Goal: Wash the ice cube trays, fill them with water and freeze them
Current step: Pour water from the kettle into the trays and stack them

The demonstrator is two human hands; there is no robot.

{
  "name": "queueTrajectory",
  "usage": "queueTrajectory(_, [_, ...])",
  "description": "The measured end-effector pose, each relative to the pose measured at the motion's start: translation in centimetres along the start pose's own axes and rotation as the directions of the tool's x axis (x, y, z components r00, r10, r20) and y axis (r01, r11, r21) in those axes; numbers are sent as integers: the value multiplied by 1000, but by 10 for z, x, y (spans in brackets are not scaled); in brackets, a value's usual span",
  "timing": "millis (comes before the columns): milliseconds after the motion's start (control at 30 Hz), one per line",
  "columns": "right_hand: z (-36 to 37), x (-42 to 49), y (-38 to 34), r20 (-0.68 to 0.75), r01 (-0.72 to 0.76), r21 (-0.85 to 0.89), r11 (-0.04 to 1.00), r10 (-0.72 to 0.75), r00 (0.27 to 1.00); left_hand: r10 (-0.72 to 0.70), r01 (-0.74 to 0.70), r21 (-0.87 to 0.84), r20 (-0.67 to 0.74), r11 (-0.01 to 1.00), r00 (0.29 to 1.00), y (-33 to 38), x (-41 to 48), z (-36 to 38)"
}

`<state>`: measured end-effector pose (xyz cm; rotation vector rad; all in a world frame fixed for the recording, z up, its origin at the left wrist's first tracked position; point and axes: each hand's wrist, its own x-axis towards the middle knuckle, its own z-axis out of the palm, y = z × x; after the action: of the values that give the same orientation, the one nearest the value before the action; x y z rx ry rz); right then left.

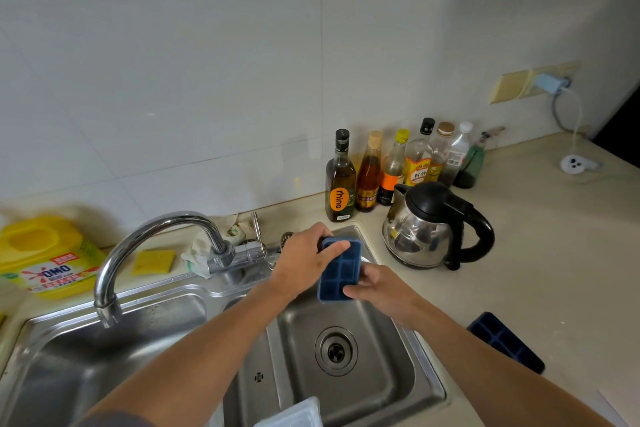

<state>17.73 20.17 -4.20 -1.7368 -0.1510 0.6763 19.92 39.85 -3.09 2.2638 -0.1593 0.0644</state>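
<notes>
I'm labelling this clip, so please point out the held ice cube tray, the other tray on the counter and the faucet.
held ice cube tray [341,270], head view, on its middle compartments.
other tray [507,345], head view, on its visible grid.
faucet [173,220], head view, on top of its curved spout.

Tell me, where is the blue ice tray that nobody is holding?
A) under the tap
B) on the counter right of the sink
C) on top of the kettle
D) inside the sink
B: the spare ice tray lies on the counter right of the sink, while the left hand and right hand grip the other tray.
</notes>
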Motion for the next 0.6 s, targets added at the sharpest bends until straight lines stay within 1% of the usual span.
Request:
queueTrajectory(133, [1, 2, 2, -39, 39, -26, 999, -40, 998, 98, -95, 70, -34, 993, 995, 3, -1, -6])
queueTrajectory(233, [4, 3, 1, -37, 42, -35, 999, -43, 998, 130, -126, 102, -39, 987, 991, 0, 0, -8])
queueTrajectory(300, [7, 3, 0, -29, 32, -35, 999, -33, 999, 122, -118, 107, -32, 987, 992, -4, -2, -7])
queueTrajectory(433, [11, 6, -2, -33, 43, -58, 997, -45, 998, 104, -96, 111, -69, 989, 992, -7, -1, -10])
queueTrajectory(600, [2, 7, -1, -1, 15, -64, 998, -15, 1000, 12, -7, 59, -89, 998, 996, -5, -2, -4])
